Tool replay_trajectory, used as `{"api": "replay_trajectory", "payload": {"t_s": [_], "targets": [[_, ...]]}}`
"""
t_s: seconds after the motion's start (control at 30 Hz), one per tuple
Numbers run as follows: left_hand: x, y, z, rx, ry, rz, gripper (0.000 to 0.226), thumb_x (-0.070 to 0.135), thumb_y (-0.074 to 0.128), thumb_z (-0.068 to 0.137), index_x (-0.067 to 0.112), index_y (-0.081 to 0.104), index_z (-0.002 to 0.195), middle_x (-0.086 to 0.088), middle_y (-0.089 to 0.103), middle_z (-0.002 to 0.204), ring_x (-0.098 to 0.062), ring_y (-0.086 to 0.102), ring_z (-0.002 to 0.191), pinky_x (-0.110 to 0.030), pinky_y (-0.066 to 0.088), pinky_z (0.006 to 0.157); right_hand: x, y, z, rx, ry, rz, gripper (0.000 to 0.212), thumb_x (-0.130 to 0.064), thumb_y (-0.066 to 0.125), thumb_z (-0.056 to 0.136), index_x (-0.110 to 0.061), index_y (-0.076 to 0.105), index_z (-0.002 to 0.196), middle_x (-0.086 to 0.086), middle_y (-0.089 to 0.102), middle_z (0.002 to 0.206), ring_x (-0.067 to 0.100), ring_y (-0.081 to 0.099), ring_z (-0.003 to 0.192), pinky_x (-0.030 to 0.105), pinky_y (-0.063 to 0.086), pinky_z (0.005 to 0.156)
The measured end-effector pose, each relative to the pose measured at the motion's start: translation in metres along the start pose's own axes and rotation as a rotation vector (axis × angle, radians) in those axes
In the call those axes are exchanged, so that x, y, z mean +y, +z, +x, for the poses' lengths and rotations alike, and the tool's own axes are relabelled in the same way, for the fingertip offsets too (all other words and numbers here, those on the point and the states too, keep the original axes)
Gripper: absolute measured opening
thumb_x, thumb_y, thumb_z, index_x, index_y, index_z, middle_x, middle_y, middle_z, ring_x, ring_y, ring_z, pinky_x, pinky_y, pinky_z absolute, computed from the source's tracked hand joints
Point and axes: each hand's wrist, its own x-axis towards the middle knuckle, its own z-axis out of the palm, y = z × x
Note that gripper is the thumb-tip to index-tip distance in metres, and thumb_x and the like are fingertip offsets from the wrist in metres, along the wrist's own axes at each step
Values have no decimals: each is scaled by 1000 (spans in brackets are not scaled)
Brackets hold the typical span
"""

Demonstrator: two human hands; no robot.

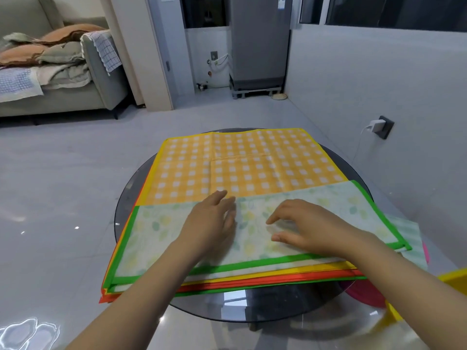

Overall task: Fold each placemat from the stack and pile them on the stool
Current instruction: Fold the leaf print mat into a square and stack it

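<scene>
Grey floor tiles (75,173) run back to a sofa (50,79) heaped with bedding on the far left and a tall grey fridge (260,39) against the far wall, with a charger (376,126) plugged into the wall on the right. Close in front of me is a round dark glass table (227,304), and the stack of placemats (227,276) lies on it, its red, yellow and green edges fanned out along the near side.

On top of the stack a green-bordered placemat (164,233) with a pale leaf print is folded in half, covering the near part of the pile. Beyond it the yellow checked placemat (247,162) lies flat and open, creases showing across its middle.

My left hand (212,221) rests flat on the folded leaf-print mat, fingers straight and reaching its far folded edge. My right hand (303,228) hovers or rests just beside it over the same mat, fingers loosely spread and slightly bent, holding nothing; I cannot tell whether the fingertips touch the cloth.

At the right edge something yellow (452,279) and something pink (366,291) show below the table level, too cut off to make out.
</scene>
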Motion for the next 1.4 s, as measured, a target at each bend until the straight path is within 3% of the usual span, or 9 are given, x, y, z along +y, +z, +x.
{"api": "replay_trajectory", "payload": {"t_s": [0.07,0.13,0.27,0.5,0.77,0.9,1.13,1.27,1.4], "targets": [[3,9,7,-104,-14,35,52,35,26,101,22,16,151,-1,8,160,-17,7,147,-36,8,119,-3,4,9,9,-11,-15,40,-49,52,89,-36,51,127,-17,49,129,5,43,120,25,38,99],[5,17,9,-175,-12,74,56,39,20,101,24,2,152,0,-5,160,-16,-7,147,-41,-4,120,-5,9,18,11,-18,-30,44,-47,49,92,-35,44,134,-14,45,138,7,39,126,27,34,104],[3,28,9,-200,-13,143,56,44,14,100,30,-5,151,3,-9,159,-14,-12,146,-43,-9,118,-7,19,34,-2,24,-46,54,-44,37,97,-29,23,148,-8,19,156,10,16,143,30,15,115],[-3,33,10,-172,2,180,59,52,3,94,33,-7,150,7,-11,159,-11,-14,145,-41,-9,119,11,51,45,24,110,-120,59,-51,15,98,-30,-1,150,-10,-5,158,5,-11,144,29,-9,117],[-5,35,9,-146,24,171,80,60,-17,73,35,-9,149,9,-12,158,-9,-15,145,-39,-11,118,76,32,15,63,375,-122,61,-55,11,96,-29,-2,150,-10,-8,158,6,-10,144,30,-8,117],[-4,35,10,-147,17,181,68,56,-6,84,35,-9,149,9,-13,158,-9,-15,145,-38,-10,119,98,24,3,94,472,-154,64,-56,11,95,-27,-1,151,-8,-8,158,7,-10,145,31,-8,118],[-3,34,10,-156,10,180,68,55,-3,85,34,-7,150,9,-12,158,-9,-14,145,-39,-9,119,99,24,4,112,543,-149,71,-60,12,93,-22,-5,150,-1,-8,159,13,-10,146,34,-6,119],[-1,34,10,-160,8,167,70,57,-6,84,35,-7,150,9,-11,158,-9,-14,145,-39,-9,119,73,25,18,129,482,-33,67,-52,17,97,-18,-4,151,2,-6,159,14,-9,146,32,-6,119],[1,33,10,-172,-4,168,56,49,9,98,33,-6,150,8,-12,158,-10,-14,145,-41,-9,119,31,32,39,101,292,4,62,-45,17,100,-17,-5,150,-1,-7,159,11,-10,145,29,-8,118]]}}
